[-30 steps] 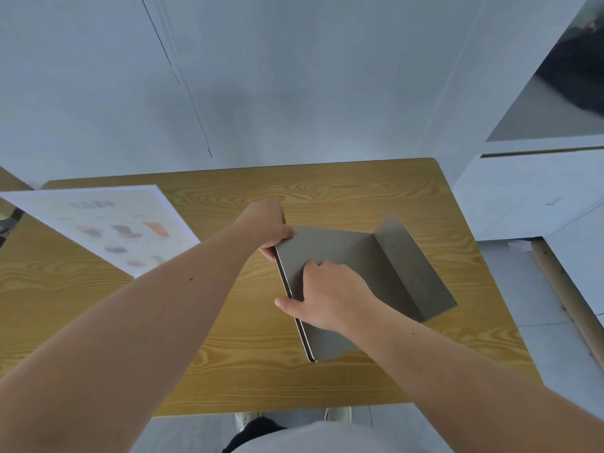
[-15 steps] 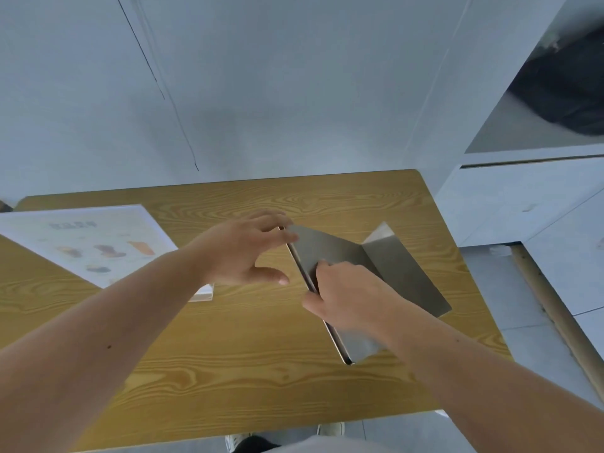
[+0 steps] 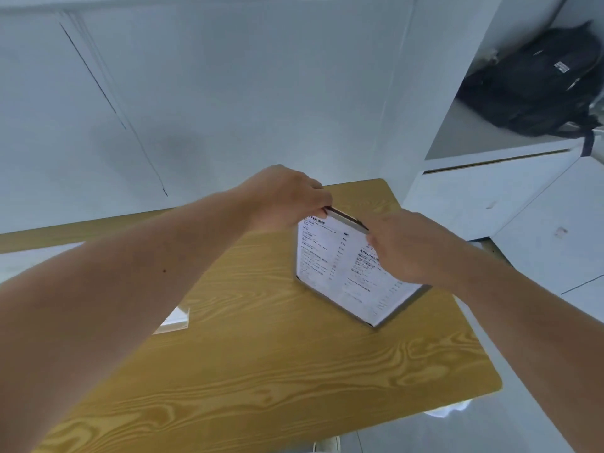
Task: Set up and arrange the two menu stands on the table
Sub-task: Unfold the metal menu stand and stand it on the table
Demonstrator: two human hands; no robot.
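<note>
Both our hands, left (image 3: 287,197) and right (image 3: 402,246), pinch the top edge of one menu stand (image 3: 340,273), standing it upright on the counter (image 3: 261,371). Next, we judge, comes settling it squarely, then letting go.

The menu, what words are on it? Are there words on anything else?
"SPECIAL": heading on the menu, beside the right hand.
"FEE": partly legible heading at its top, by the left hand; the start is cut off.
The menu's small lines: too blurred to read.
Patch on the backpack: too small to read.

printed menu stand (image 3: 340,276) upright, table's right
</note>
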